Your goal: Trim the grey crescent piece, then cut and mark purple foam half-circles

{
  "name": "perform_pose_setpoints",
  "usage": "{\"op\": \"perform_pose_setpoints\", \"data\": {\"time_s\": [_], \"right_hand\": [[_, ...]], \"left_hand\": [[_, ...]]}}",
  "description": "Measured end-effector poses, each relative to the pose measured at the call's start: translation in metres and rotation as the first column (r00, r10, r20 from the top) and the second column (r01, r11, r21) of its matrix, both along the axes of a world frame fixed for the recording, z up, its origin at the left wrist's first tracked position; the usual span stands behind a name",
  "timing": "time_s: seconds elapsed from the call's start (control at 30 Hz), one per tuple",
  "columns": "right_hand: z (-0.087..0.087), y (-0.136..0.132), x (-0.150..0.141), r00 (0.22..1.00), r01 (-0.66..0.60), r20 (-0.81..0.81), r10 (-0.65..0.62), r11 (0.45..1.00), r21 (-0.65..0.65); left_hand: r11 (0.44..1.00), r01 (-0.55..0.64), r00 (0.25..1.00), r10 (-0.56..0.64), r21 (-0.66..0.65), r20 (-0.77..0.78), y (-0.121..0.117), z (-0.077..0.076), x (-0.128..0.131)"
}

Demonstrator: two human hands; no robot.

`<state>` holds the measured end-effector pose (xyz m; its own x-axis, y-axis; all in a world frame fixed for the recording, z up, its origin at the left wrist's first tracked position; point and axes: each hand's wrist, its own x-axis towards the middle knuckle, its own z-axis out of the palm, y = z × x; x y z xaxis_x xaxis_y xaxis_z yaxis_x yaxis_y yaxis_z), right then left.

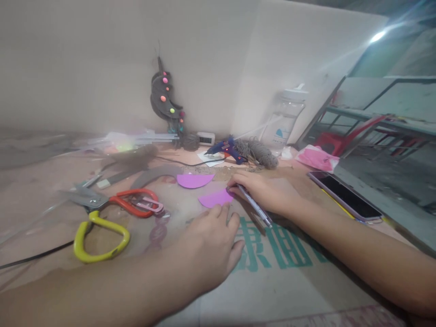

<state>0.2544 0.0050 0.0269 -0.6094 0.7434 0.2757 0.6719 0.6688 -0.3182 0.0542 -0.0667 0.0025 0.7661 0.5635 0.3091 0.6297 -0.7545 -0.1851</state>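
My left hand [214, 240] lies palm down on the table, its fingertips at the lower edge of a purple half-round piece [213, 198]. My right hand [259, 188] is closed around a pen [254, 205], which slants down toward me. The right fingertips meet the right end of the same purple piece. Just behind lies a second purple half-round piece [195, 180], its straight side facing away. To the left rest large scissors [90, 200] with one red and one yellow handle, blades apart. A pink clip [150, 204] lies against the red handle.
At the back are a blue glue gun [227, 147], grey yarn [260, 153], a small white digital display [206, 138] and a clear bottle [283, 118]. A grey crescent decoration with colored dots [163, 97] hangs on the wall. A phone [345, 195] lies right, near the table edge.
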Motion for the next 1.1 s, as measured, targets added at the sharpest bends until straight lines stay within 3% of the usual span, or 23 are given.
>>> {"op": "perform_pose_setpoints", "data": {"time_s": [0.17,0.27,0.37,0.47,0.53,0.6,0.63,0.67,0.73,0.77,0.8,0.87,0.9,1.0,1.03,1.1], "right_hand": [[0.003,-0.004,-0.002,0.999,-0.032,-0.031,0.031,0.999,-0.041],[-0.002,0.005,0.003,0.999,0.006,-0.045,-0.005,1.000,0.004],[-0.010,0.022,0.014,0.981,0.133,-0.149,-0.123,0.989,0.061],[-0.012,0.033,0.024,0.902,0.349,-0.259,-0.345,0.937,-0.034],[-0.009,0.033,0.025,0.843,0.391,-0.358,-0.401,0.915,-0.103],[-0.004,0.028,0.022,0.773,0.272,-0.525,-0.356,0.934,-0.233],[-0.003,0.024,0.018,0.721,0.136,-0.612,-0.325,0.932,-0.336],[-0.002,0.019,0.013,0.658,-0.047,-0.682,-0.318,0.887,-0.459],[-0.004,0.013,0.001,0.610,-0.373,-0.715,-0.343,0.672,-0.640],[-0.007,0.010,-0.004,0.629,-0.444,-0.695,-0.349,0.573,-0.689],[-0.009,0.009,-0.008,0.610,-0.455,-0.711,-0.351,0.579,-0.677],[-0.012,0.009,-0.012,0.520,-0.380,-0.791,-0.322,0.742,-0.552],[-0.013,0.010,-0.012,0.493,-0.363,-0.812,-0.313,0.774,-0.519],[-0.012,0.011,-0.008,0.511,-0.387,-0.780,-0.360,0.714,-0.583],[-0.011,0.011,-0.007,0.522,-0.368,-0.769,-0.369,0.716,-0.593],[-0.011,0.009,-0.005,0.535,-0.296,-0.766,-0.355,0.771,-0.564]], "left_hand": [[0.998,0.038,0.999,-0.038,0.043,0.013,0.000,-0.004,-0.002],[0.995,0.055,0.998,-0.057,0.078,0.013,0.001,-0.006,-0.003],[0.992,0.071,0.997,-0.074,0.100,0.030,0.001,-0.007,-0.004],[0.997,0.051,0.998,-0.054,0.062,0.033,0.001,-0.006,-0.003],[0.999,0.036,0.999,-0.037,0.032,0.028,0.001,-0.006,-0.002],[0.999,0.034,0.999,-0.034,0.022,0.024,0.000,-0.006,-0.002],[0.999,0.037,0.999,-0.037,0.017,0.020,0.000,-0.006,-0.003],[0.999,0.039,0.999,-0.040,0.013,0.015,0.000,-0.005,-0.003],[0.999,0.046,0.999,-0.046,0.006,0.003,-0.001,-0.005,-0.003],[0.999,0.051,0.999,-0.051,0.005,-0.003,-0.001,-0.004,-0.004],[0.999,0.054,0.999,-0.054,0.006,-0.010,-0.001,-0.004,-0.004],[0.999,0.049,0.999,-0.049,0.011,-0.020,-0.001,-0.003,-0.004],[0.999,0.049,0.999,-0.049,0.011,-0.025,-0.001,-0.003,-0.005],[0.999,0.047,0.999,-0.046,0.015,-0.029,-0.001,-0.002,-0.005],[0.999,0.034,0.999,-0.034,0.016,-0.028,-0.002,-0.001,-0.004],[1.000,-0.010,1.000,0.011,0.029,-0.022,-0.002,-0.001,-0.004]]}}
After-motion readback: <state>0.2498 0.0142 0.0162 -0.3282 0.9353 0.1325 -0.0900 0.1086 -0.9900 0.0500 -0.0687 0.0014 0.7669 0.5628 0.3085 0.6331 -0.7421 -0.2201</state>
